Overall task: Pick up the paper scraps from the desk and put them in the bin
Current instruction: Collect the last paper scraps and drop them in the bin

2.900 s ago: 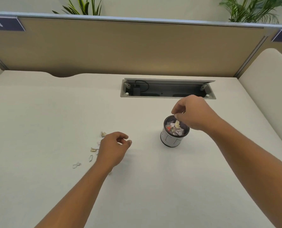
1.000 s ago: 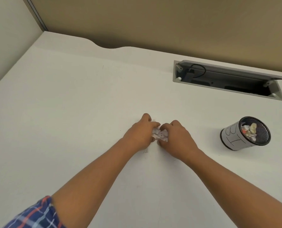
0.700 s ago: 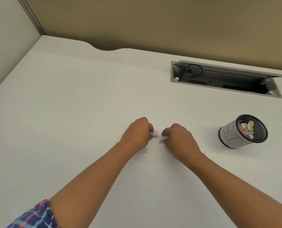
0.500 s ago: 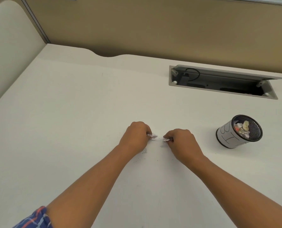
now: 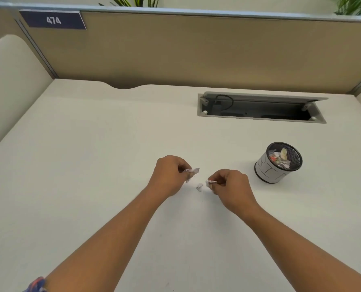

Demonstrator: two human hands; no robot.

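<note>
My left hand point(image 5: 169, 175) pinches a crumpled white paper scrap point(image 5: 192, 171) just above the white desk point(image 5: 91, 165). My right hand point(image 5: 230, 185) pinches a smaller scrap point(image 5: 210, 182) a short way to the right. Between the two hands a tiny loose scrap point(image 5: 199, 186) lies on the desk. The bin point(image 5: 277, 163), a small round mesh cup with a white label, stands to the right of my right hand and holds several crumpled scraps.
An open cable tray point(image 5: 259, 108) with a black cord is set into the desk behind the bin. A tan partition point(image 5: 196, 55) with a "474" sign point(image 5: 53, 20) runs along the back. Cream side panels point(image 5: 9, 81) flank the desk.
My hands, which held one crumpled wad together, have pulled apart, each with a piece. A tiny scrap now lies between them. The view has tilted up.
</note>
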